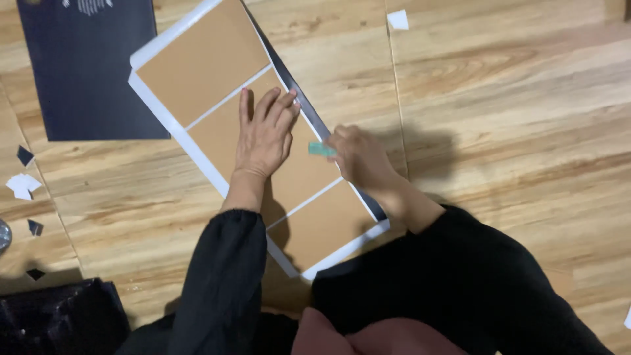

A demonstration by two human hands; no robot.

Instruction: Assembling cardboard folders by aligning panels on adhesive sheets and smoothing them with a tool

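A long white sheet (158,46) lies slanted on the wooden floor, with three brown cardboard panels (204,59) laid along it. My left hand (264,135) presses flat, fingers spread, on the middle panel. My right hand (358,158) is closed around a small teal tool (321,150), held at the sheet's right edge. A dark strip (309,112) runs under that right edge.
A dark navy sheet (92,72) lies at the top left. Small paper scraps, white (23,185) and dark (35,227), are scattered at the left, and one white scrap (397,20) lies near the top. A black bag (59,319) sits at the bottom left.
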